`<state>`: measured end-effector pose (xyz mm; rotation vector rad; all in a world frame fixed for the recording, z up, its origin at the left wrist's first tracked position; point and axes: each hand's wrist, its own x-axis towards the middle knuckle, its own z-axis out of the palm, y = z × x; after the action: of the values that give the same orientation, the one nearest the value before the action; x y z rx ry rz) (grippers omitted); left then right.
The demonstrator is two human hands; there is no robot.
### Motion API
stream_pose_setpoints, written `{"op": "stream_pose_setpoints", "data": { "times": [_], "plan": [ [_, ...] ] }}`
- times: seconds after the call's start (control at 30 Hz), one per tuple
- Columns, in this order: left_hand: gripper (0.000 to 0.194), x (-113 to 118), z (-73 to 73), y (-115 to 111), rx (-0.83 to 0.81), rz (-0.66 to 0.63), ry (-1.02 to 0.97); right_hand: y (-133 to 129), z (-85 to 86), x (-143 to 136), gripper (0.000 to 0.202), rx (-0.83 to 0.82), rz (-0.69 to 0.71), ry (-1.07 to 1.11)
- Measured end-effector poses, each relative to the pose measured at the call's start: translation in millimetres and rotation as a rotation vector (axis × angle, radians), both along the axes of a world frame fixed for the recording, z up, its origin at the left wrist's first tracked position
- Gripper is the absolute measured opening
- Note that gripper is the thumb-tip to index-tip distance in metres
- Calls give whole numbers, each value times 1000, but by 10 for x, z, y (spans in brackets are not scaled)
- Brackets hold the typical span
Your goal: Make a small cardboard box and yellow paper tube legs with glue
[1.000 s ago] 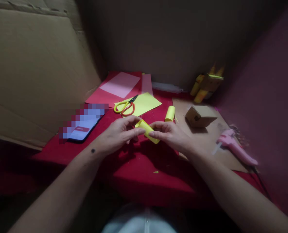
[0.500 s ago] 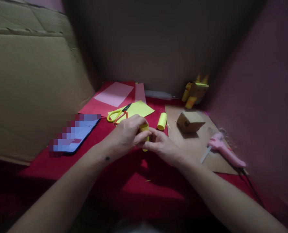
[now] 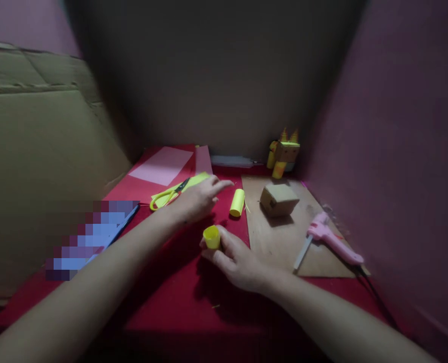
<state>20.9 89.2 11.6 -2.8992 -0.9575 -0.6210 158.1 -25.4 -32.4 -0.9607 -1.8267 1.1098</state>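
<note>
My right hand (image 3: pixel 233 257) is wrapped round a yellow paper tube (image 3: pixel 211 238), its open end tilted up toward me. My left hand (image 3: pixel 204 198) holds nothing; its fingers are apart and the index finger reaches out to the right. Just beyond those fingertips a second yellow paper tube (image 3: pixel 237 203) stands on the red cloth, apart from the hand. Beneath and behind my left hand lie a yellow sheet of paper (image 3: pixel 202 177) and yellow-handled scissors (image 3: pixel 163 198), partly covered by the hand and wrist.
A wooden board (image 3: pixel 261 247) on the right bears a small cardboard box (image 3: pixel 279 200) and a pink glue gun (image 3: pixel 333 241) with a cable. Behind stands a cardboard figure (image 3: pixel 287 152) with yellow legs. Pink paper (image 3: pixel 162 165) and a phone (image 3: pixel 99 242) are on the left.
My left hand has let go of the yellow paper tube and moved away from it toward the standing tube. My right hand keeps the tube, now lower in view. The view has shifted.
</note>
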Motion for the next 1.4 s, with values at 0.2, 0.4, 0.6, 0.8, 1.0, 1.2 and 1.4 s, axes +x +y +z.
{"op": "stream_pose_setpoints", "data": {
  "times": [0.2,0.4,0.6,0.8,1.0,1.2,1.4],
  "plan": [
    [35,407,-292,351,-14,-214,171,42,119,128,13,25,39,170],
    [18,426,-245,358,-114,-222,82,280,160,293,18,54,-209,469],
    [22,35,42,244,-276,-18,-164,396,40,317,18,56,-397,544],
    [28,-257,166,-42,-565,0,-261,370,-67,154,26,-172,-342,539],
    [27,-224,105,-244,-633,-12,-252,388,-95,87,31,-298,-236,561],
    [26,-196,-22,-242,-664,-61,-247,399,-135,103,27,-258,-193,461],
    [28,-211,-197,-171,-681,-80,-286,375,-163,107,24,-251,-207,396]
  ]
}}
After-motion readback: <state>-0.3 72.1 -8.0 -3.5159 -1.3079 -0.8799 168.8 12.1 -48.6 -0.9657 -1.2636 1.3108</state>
